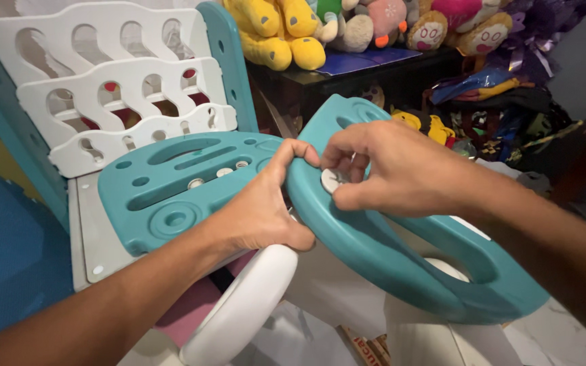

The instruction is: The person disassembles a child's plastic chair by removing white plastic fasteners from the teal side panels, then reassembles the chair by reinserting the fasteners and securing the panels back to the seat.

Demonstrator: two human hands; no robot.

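The left hand (pixel 259 210) grips the edge of a teal moulded plastic arm piece with a long oval opening (pixel 401 264), thumb underneath and fingers hooked over the rim, so it is clamped on that piece. The right hand (pixel 388 169) comes from the right side and pinches a small round white plastic cap or screw head (pixel 331 180) set in the face of the same teal piece; thumb and forefinger are closed together on it. The two hands are very near, almost touching.

The teal arm piece stands tilted in the centre, leaning from upper left down to lower right, just beside a teal flat plastic panel with slots and round holes (pixel 171 190). A white rounded plastic bar (pixel 245 305) passes below the left hand. Behind are white wavy-cut plastic fence panels (pixel 116 102), and farther back yellow plush toys (pixel 276 30) on a dark table.

Handling, as a judgement: the teal piece looks like hollow blow-moulded plastic, so prob. light and stiff, w/ smooth, a bit slippery surface. Good hold is at the rim or through the oval opening, where fingers can wrap. The white cap is small and flat, little to grip, so it needs fingertip pressure and can slip or drop easily. Not fragile, approx., but thread may cross if forced.
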